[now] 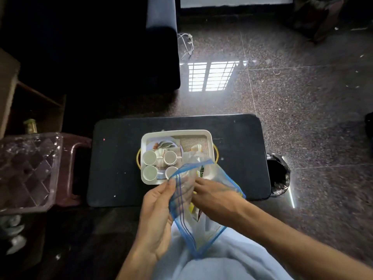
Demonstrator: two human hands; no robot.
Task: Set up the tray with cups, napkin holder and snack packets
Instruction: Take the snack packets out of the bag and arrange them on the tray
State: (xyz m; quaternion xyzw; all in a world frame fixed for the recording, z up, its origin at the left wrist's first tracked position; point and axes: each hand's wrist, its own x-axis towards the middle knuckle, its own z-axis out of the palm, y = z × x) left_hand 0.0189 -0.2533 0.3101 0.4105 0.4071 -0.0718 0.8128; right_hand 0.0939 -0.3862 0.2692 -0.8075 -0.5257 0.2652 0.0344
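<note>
Over a black table [121, 158], left hand [159, 217] pinches the zip bag [182, 201] rim; right hand [214, 197] reaches inside, grip hidden.

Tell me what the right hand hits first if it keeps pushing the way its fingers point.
The right hand points left into the open mouth of the clear zip bag. It would likely first meet the bag's inner wall, backed by the left hand gripping that edge. Depth is unclear.
</note>
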